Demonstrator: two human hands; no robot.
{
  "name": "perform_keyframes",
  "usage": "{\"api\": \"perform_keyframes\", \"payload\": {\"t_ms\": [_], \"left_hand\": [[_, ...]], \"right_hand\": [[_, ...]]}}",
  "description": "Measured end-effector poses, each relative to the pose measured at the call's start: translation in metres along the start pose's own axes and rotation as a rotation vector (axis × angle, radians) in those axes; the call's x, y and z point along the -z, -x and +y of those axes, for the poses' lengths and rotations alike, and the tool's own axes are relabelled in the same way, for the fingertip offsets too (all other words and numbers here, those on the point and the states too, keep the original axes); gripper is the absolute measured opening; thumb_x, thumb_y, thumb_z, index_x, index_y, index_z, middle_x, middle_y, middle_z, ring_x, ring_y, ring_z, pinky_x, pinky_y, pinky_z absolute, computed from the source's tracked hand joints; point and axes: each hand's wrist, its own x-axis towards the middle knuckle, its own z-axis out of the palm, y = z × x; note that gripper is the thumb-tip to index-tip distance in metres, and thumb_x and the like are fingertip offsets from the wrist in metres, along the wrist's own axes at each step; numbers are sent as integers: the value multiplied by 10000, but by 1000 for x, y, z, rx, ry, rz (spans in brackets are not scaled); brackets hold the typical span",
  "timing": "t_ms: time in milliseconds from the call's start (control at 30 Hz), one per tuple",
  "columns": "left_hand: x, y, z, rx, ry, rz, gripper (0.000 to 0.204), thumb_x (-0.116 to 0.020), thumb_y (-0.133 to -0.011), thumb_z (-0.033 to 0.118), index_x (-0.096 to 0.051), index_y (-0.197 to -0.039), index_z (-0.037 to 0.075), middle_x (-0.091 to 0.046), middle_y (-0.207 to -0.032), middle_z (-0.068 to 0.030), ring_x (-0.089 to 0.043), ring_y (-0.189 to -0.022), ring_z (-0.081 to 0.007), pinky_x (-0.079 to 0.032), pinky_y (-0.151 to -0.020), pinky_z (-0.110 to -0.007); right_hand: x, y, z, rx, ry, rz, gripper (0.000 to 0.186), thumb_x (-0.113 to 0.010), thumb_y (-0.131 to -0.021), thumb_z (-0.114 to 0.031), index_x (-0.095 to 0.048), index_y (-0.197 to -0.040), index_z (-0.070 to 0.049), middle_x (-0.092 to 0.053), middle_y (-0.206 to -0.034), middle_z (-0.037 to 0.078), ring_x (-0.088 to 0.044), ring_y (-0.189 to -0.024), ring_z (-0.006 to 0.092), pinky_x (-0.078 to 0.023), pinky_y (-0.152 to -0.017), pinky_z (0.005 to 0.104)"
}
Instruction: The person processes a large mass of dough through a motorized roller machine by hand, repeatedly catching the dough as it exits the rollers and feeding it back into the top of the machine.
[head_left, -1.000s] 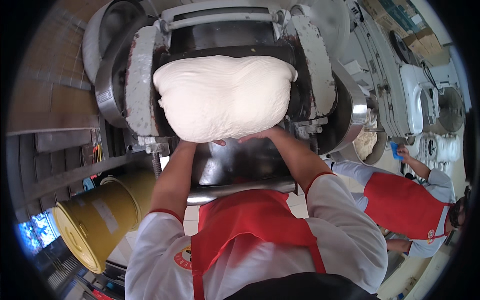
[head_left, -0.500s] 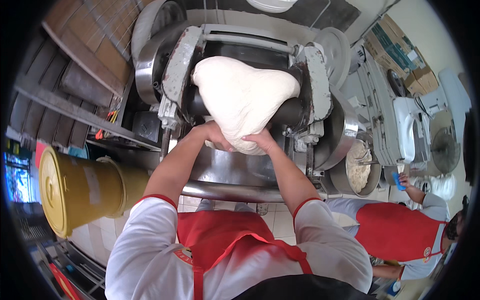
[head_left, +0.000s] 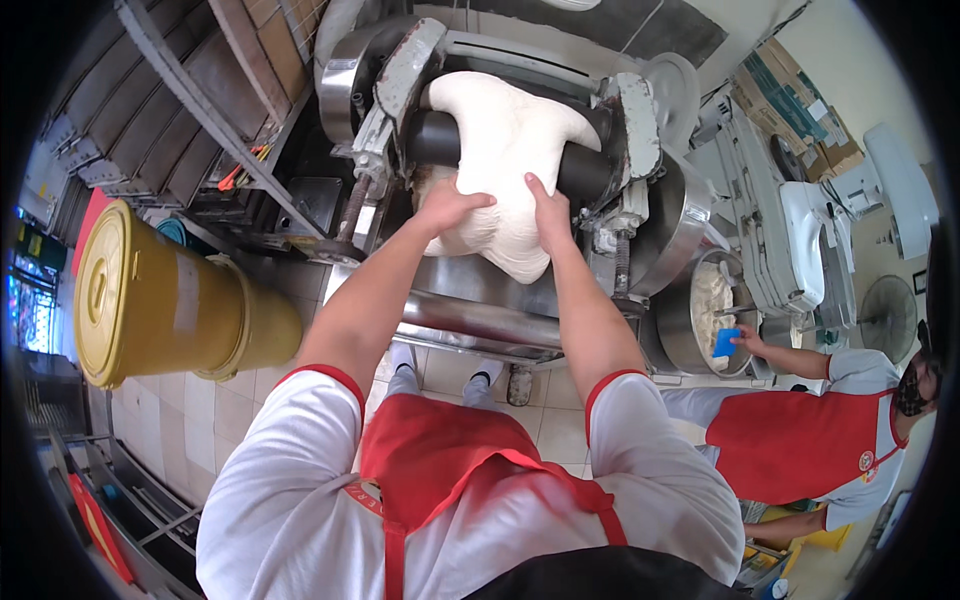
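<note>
A big, smooth mass of pale dough [head_left: 515,130] lies draped over the dark roller [head_left: 433,140] of a dough-rolling machine, its lower end hanging toward me. My left hand [head_left: 452,206] grips the dough's left side, thumb on top and the fingers mostly hidden against it. On the right side, my right hand [head_left: 549,214] holds the dough with its thumb pointing up along the surface. Below the hanging dough is the machine's metal tray [head_left: 470,285], with a rounded front edge.
To the right, a co-worker in a red apron [head_left: 775,450] holds a blue scraper [head_left: 726,342] at a metal bowl [head_left: 678,335] of dough. Lidded yellow buckets [head_left: 165,295] stand at left beside a rack of dark pans [head_left: 150,110]. Worn metal side housings [head_left: 632,125] flank the roller.
The dough has spread farther up over the roller, and my hands have moved upward on it, more onto its top. The co-worker's hand with the blue scraper has moved to the bowl.
</note>
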Motion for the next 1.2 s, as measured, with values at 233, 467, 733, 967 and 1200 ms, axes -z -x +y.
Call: {"api": "perform_keyframes", "payload": {"t_ms": [233,467,733,967,1200], "left_hand": [[-5,33,-17,-355,-376,237,874,-775,-830,337,-361,-1526,7,-569,-1393,-257,-553,-1307,-366,-443,-1085,-395],[-1,39,-105,310,-398,64,1122,-834,-772,381,-173,-1587,-18,-511,-1454,-286,-491,-1380,-369,-387,-1151,-419],[-6,-107,-151,129,16,-239,1195,-989,-559,427,-404,-1519,22,-516,-1476,-200,-428,-1409,-340,-352,-1175,-444],[26,-169,-78,214,-430,-971,923,-956,-647,343,-544,-1423,59,-572,-1419,-138,-509,-1316,-308,-411,-1123,-416],[7,-105,-90,301,268,-631,759,-850,-771,277,-533,-1405,6,-615,-1355,-145,-549,-1277,-304,-438,-1095,-422]], "right_hand": [[-1,10,-23,250,462,202,595,-680,-942,-413,-588,-1272,73,-669,-1204,278,-644,-1131,409,-482,-972,409],[37,53,85,22,272,439,494,-721,-919,-103,-511,-1339,50,-460,-1393,199,-582,-1161,275,-482,-1001,394],[25,-56,80,-455,210,-432,1091,-937,-671,-420,-373,-1525,-41,-414,-1546,186,-418,-1395,271,-331,-1161,385],[41,-103,91,-336,533,-1040,864,-955,-645,-400,-602,-1372,-95,-604,-1390,114,-494,-1326,284,-404,-1113,403],[42,-44,68,-499,-181,-475,778,-911,-717,-191,-555,-1385,-12,-618,-1358,129,-557,-1276,267,-431,-1109,400]]}}
